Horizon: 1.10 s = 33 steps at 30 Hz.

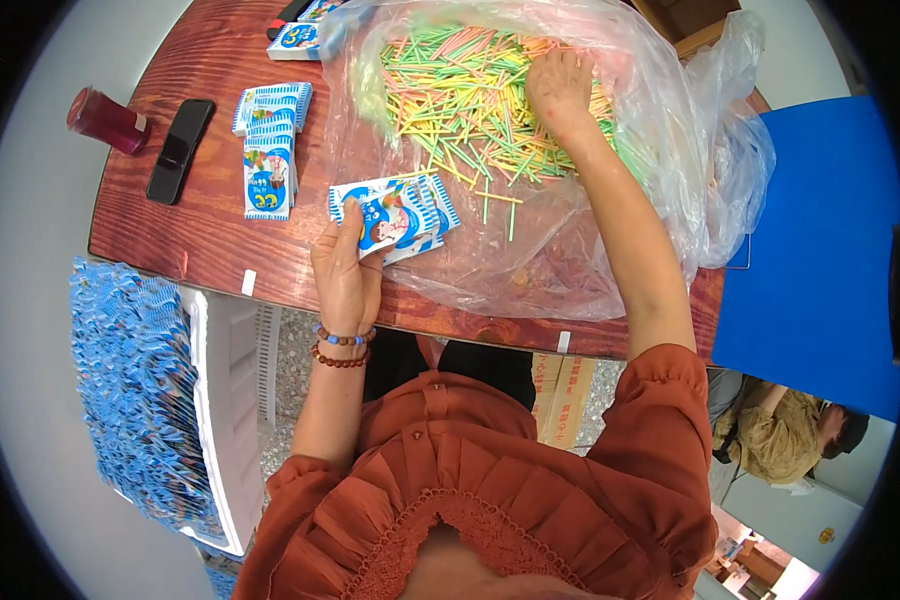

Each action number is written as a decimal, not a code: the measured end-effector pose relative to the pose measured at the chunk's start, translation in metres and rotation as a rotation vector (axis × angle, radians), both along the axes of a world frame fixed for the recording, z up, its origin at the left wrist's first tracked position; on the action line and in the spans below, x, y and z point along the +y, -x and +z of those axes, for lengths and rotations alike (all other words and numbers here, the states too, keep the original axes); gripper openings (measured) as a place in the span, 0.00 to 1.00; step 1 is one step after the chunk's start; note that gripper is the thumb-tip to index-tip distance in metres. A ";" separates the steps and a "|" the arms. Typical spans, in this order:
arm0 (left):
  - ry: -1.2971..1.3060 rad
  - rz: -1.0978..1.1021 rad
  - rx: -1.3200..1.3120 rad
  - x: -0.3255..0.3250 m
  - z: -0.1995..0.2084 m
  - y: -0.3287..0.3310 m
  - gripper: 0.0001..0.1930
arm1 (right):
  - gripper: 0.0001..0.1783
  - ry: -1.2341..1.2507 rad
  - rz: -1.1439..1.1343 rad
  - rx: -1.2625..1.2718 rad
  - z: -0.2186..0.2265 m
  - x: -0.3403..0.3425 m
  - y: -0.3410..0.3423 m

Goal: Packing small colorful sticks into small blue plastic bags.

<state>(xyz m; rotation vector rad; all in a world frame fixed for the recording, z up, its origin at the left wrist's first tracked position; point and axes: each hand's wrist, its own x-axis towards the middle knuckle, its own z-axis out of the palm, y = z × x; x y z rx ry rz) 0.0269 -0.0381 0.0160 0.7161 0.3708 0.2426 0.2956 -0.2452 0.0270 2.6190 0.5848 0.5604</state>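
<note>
Several blue-and-white printed packets (pixel 400 215) are fanned out in my left hand (pixel 347 265), its thumb on top of them, at the near left edge of a clear plastic bag (pixel 560 270). Spread in this open bag lies a heap of thin pastel sticks (pixel 460 100), green, yellow and pink. My right hand (pixel 560 92) reaches into the far right of the heap, fingers curled down onto the sticks; its fingertips are hidden. A few loose sticks lie between the heap and the held packets.
Left of the bag are stacked packets (pixel 270 165), a black phone (pixel 180 150) and a red jar (pixel 108 120). More packets (pixel 295 40) lie at the back. A white crate (pixel 215 420) full of packets stands below left. Right are a blue panel (pixel 815 250) and another person (pixel 780 430).
</note>
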 end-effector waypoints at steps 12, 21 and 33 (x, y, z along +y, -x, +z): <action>0.040 -0.008 -0.009 -0.002 0.002 -0.003 0.12 | 0.12 -0.120 0.097 0.183 0.033 -0.023 0.009; 0.180 -0.038 -0.109 -0.011 -0.004 -0.018 0.12 | 0.17 -1.684 0.306 0.913 0.050 0.007 0.063; 0.113 0.028 -0.115 -0.027 -0.001 -0.025 0.15 | 0.17 -2.040 0.599 0.745 0.053 0.079 0.183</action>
